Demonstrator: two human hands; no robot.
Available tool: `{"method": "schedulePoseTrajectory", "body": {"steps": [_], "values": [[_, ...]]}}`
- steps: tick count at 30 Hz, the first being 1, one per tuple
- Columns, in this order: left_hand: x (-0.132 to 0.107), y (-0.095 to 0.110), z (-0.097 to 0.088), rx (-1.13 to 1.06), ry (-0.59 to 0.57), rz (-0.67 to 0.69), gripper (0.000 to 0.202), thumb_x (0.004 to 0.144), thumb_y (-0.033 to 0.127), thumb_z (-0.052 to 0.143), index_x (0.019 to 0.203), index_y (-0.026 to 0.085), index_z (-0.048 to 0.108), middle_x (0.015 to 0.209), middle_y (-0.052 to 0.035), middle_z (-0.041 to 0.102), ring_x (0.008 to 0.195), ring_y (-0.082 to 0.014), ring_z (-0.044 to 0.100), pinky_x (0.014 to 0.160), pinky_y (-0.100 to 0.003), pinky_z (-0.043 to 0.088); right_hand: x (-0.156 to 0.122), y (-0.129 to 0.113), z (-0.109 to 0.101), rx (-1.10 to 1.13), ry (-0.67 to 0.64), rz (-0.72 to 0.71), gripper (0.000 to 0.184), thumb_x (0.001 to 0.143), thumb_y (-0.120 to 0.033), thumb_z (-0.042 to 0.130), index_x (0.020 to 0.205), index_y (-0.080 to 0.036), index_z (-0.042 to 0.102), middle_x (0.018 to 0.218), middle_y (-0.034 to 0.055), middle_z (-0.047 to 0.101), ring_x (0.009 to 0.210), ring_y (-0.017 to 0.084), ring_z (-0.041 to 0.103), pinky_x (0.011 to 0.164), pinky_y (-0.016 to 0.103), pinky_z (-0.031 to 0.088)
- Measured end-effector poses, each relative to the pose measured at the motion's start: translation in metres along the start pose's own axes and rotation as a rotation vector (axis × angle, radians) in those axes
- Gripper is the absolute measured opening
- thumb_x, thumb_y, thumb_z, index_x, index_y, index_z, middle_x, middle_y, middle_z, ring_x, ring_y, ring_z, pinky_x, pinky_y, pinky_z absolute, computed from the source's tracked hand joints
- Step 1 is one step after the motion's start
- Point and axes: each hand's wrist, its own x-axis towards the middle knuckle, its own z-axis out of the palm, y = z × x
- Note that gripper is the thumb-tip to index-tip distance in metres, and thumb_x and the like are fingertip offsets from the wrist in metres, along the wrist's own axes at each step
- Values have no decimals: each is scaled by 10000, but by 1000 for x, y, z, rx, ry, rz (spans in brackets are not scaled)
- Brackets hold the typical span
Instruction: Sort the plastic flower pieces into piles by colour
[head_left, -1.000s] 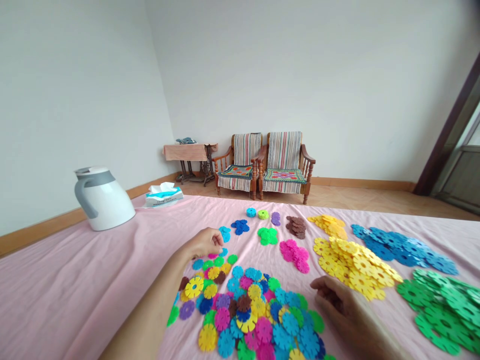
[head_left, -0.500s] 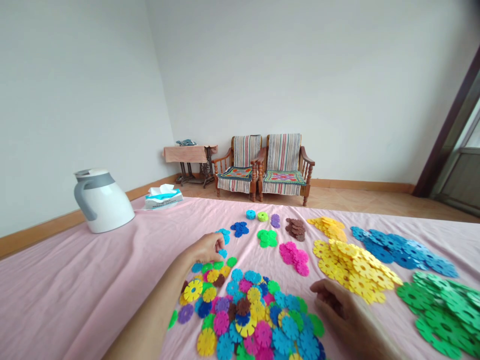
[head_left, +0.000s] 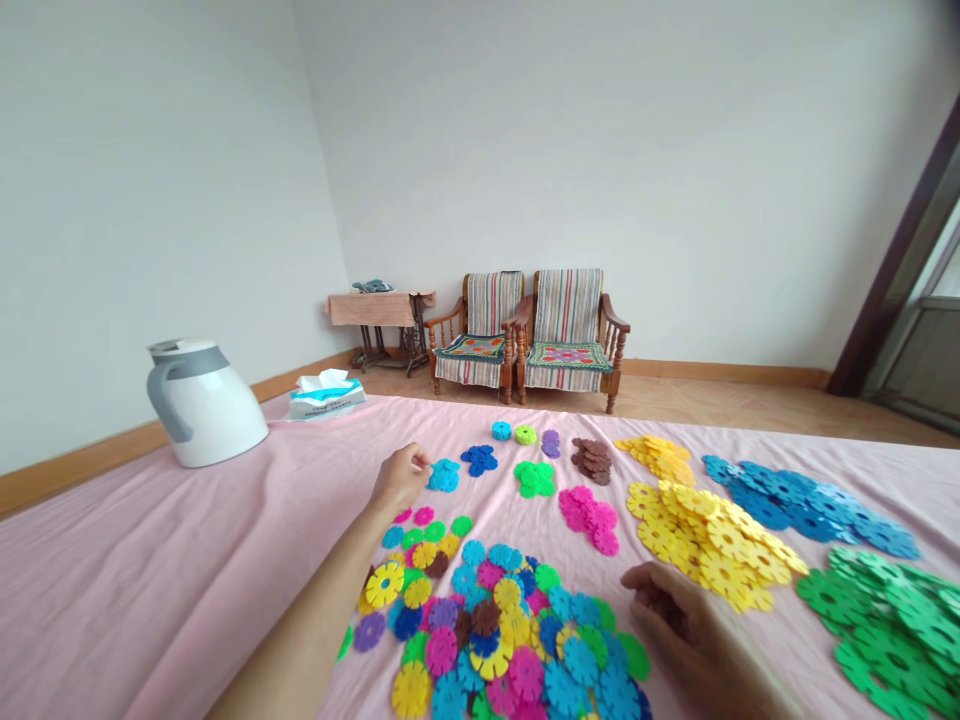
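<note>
My left hand (head_left: 405, 478) is at the left edge of a small pile of light-blue plastic snowflake discs (head_left: 445, 476). Its thumb and fingers are pinched together, and whatever lies between the tips is too small to make out. My right hand (head_left: 679, 615) rests on the cloth between a heap of mixed-colour snowflake discs (head_left: 517, 640) and a large yellow disc pile (head_left: 712, 540). The right fingers are curled inward, hiding the palm and anything in it. Beyond the left hand's pile lies a dark-blue disc pile (head_left: 480, 460).
Green (head_left: 535, 478), pink (head_left: 590, 517), brown (head_left: 591, 460) and purple (head_left: 550, 443) disc piles lie ahead. Larger blue (head_left: 810, 505) and green (head_left: 892, 630) piles spread rightward. A white jug (head_left: 217, 410) and tissue box (head_left: 327, 395) stand left on the pink cloth (head_left: 225, 560).
My left hand has shifted left and slightly away, from over the light-blue discs to their left edge. Pink discs formerly behind it now show. My right hand stays put.
</note>
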Motion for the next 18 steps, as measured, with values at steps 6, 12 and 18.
{"method": "schedulePoseTrajectory", "body": {"steps": [6, 12, 18], "values": [[-15, 37, 11, -17, -75, 114, 71, 685, 142, 557, 718, 173, 612, 708, 3, 650, 609, -123, 603, 570, -204, 434, -2, -24, -15, -149, -17, -178, 239, 856, -365, 439, 924, -227, 622, 748, 29, 629, 654, 163, 592, 592, 265, 478], [-59, 92, 30, 44, -354, 356, 142, 690, 106, 510, 727, 156, 637, 655, -2, 639, 621, -128, 589, 577, -202, 413, -11, -75, -4, -493, -211, -961, 400, 857, -407, 546, 1244, -311, 512, 1173, 7, 657, 1027, 204, 616, 794, 288, 495], [-102, 107, 30, 73, -446, 437, 141, 726, 111, 499, 745, 168, 627, 741, -8, 657, 700, -135, 593, 634, -208, 417, -16, -74, 13, -613, -171, -1112, 324, 920, -366, 462, 1233, -310, 526, 1195, -16, 650, 1011, 167, 627, 821, 267, 457]]}}
